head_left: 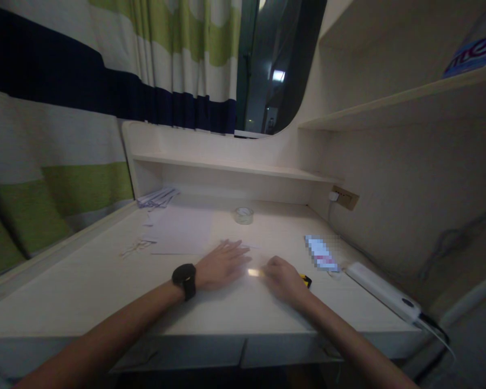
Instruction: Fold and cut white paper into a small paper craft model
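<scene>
My left hand (223,266), with a black watch (185,281) at the wrist, lies flat on the desk, its fingers stretched out beside white paper sheets (182,229). My right hand (284,278) is closed in a fist just right of it. It grips what looks like a utility knife (306,280); a yellow-and-black end shows behind the hand. A bright, shiny strip (255,273), seemingly the blade, sticks out toward my left fingers. Most of the handle is hidden by the fist. Beyond both hands stands a roll of clear tape (243,216).
A stack of folded papers (157,198) and thin string-like scraps (135,247) lie at the left. On the right are a lit phone (322,253), a white power strip (383,292) with cables, and a wall socket (345,198). Shelves (389,102) overhang the right side.
</scene>
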`<state>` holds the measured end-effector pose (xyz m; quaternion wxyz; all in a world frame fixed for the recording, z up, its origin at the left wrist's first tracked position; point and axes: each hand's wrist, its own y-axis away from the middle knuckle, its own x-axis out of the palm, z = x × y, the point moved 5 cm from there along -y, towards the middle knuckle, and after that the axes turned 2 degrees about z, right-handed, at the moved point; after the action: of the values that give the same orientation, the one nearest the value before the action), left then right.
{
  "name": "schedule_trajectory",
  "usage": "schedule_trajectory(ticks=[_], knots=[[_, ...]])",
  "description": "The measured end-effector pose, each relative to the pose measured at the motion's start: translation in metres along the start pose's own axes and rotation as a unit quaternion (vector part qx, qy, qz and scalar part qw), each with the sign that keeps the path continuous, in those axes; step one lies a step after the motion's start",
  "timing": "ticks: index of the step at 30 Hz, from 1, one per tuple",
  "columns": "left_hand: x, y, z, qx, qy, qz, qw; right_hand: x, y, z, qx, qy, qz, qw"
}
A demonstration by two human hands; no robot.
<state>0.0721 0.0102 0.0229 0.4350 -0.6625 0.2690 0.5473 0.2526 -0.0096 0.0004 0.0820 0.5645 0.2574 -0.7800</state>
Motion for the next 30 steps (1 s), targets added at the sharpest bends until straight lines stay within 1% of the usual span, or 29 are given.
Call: schedule_trajectory(ticks=[2, 4, 7, 13, 23, 30], knots=[[0.016, -0.004, 0.009, -0.020, 0.007, 0.039, 0.999, 0.001, -0.001, 0.000, -0.005, 0.006, 0.004, 1.000], [0.028, -0.004, 0.015, -0.061, 0.019, 0.061, 0.996, 0.002, -0.003, 0.000, -0.012, 0.008, 0.008, 1.000], [0.037, 0.000, 0.016, -0.108, 0.022, 0.067, 0.992, 0.005, -0.005, -0.002, -0.017, 0.010, 0.014, 1.000], [0.035, 0.008, 0.013, -0.162, 0.005, 0.036, 0.986, 0.007, -0.006, 0.001, -0.035, 0.001, 0.021, 0.999], [0.043, 0.012, 0.016, -0.213, 0.013, 0.033, 0.976, 0.002, 0.001, 0.014, -0.039, -0.026, 0.031, 0.998], [0.043, 0.012, 0.015, -0.213, 0.025, 0.031, 0.976, 0.002, -0.001, 0.016, -0.044, -0.027, 0.037, 0.998]])
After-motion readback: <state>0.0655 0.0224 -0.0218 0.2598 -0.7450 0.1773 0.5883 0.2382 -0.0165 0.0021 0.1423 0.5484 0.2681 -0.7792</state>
